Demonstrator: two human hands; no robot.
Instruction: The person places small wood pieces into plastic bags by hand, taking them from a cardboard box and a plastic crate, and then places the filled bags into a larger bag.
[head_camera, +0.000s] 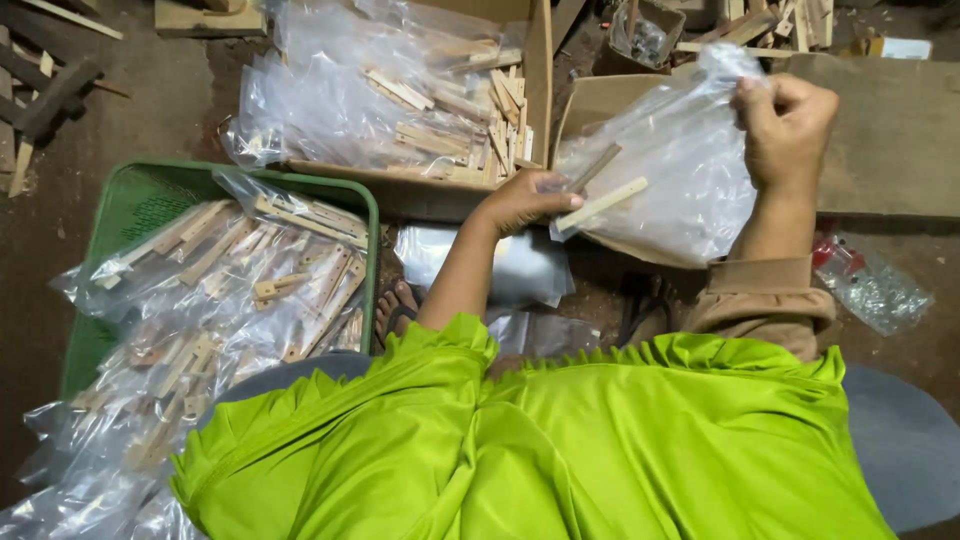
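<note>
Head view, looking down past a bright green garment (560, 440) to the floor. The left hand (528, 200) reaches forward at centre with its fingers closed in a pinch on a pale wooden stick (603, 204) and, it seems, on the lower edge of a clear plastic bag (680, 170). The right hand (785, 118) is raised at upper right, fingers curled shut on the bag's bunched top corner, so the bag hangs stretched between the two hands, above an open cardboard box (600, 100).

The stick starts at the left fingertips and runs away from them to the right and slightly upward, toward the right hand; its long axis is a shallow diagonal. Its far end points into the bag's body. A second, darker stick (596, 166) lies just above it, on a steeper diagonal of the same sense, seen through the film. Whether the pale stick is fully inside the bag or only at its mouth cannot be told. The left hand is the nearer to both sticks; the right hand is well apart from them, touching only plastic.

To the left, a green plastic basket (130, 200) holds filled bags of similar sticks (290, 270); a larger carton (540, 90) beyond holds loose sticks and more bags.
</note>
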